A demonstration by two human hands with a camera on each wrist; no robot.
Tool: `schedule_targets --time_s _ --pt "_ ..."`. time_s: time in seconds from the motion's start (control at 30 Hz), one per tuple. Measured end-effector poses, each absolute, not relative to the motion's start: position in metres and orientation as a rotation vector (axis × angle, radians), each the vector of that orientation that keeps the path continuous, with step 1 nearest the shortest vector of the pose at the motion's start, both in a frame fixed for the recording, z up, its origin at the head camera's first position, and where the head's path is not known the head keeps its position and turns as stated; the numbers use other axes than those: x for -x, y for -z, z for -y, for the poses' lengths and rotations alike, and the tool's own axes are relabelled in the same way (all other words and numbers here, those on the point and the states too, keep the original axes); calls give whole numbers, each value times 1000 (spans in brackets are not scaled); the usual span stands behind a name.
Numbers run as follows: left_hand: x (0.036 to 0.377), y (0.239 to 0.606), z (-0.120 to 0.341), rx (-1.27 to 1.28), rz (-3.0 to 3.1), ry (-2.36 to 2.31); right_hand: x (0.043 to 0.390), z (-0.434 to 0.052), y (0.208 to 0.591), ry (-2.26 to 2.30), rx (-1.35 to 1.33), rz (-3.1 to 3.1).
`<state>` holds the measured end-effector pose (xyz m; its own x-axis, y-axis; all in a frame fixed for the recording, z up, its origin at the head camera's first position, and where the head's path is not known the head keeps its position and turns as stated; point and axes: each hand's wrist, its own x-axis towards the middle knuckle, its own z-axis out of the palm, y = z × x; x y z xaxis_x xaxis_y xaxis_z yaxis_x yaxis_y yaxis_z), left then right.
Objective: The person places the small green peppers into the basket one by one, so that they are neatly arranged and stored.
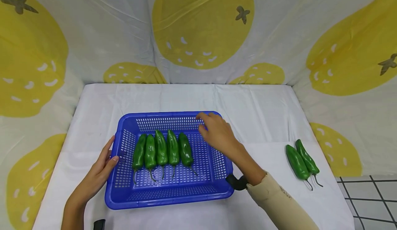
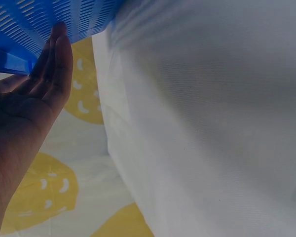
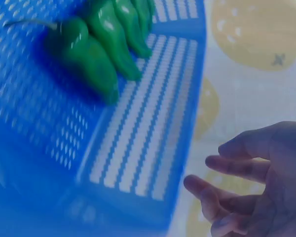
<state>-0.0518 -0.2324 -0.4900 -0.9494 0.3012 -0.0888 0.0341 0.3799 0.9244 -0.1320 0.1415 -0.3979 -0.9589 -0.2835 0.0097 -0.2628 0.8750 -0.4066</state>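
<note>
A blue plastic basket [image 1: 124, 175] with perforated walls and floor is sitting on the white-covered worktop [image 1: 254, 112], near its front edge. Five glossy green peppers [image 1: 161, 150] are lying side by side in its left half, stems pointing toward the person. The left hand [image 1: 100, 166] is resting against the basket's left outer wall, its fingers [image 2: 56, 59] straight and pressed together, the thumb touching the rim. The right hand [image 1: 217, 133] is hovering over the basket's far right corner, fingers [image 3: 212, 195] loosely spread and slightly bent, pinching nothing. Two more green peppers [image 1: 301, 161] are lying together on the worktop, well apart to the right of the basket
</note>
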Motion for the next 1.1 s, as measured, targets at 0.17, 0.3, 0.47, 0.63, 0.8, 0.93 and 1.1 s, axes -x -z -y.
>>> schedule_targets --time_s 0.17,0.3,0.47,0.63,0.8,0.93,1.1 --pt "52 491 232 -316 -2413 -1591 121 -179 390 580 304 -3103" --pt "53 492 233 -326 -2413 -1590 110 -214 393 542 161 -3150" --pt "53 490 233 -324 -2411 -1595 91 -259 401 521 -5 -3153" --pt "52 490 232 -315 -2381 -1609 72 -305 413 479 -157 -3156" --pt "52 491 233 -311 -2398 -1606 56 -340 426 403 -324 -3092" --pt "52 491 232 -318 -2398 -1605 41 -365 437 341 -437 -3046" --pt "53 490 232 -317 -2403 -1596 29 -387 450 296 -572 -2993"
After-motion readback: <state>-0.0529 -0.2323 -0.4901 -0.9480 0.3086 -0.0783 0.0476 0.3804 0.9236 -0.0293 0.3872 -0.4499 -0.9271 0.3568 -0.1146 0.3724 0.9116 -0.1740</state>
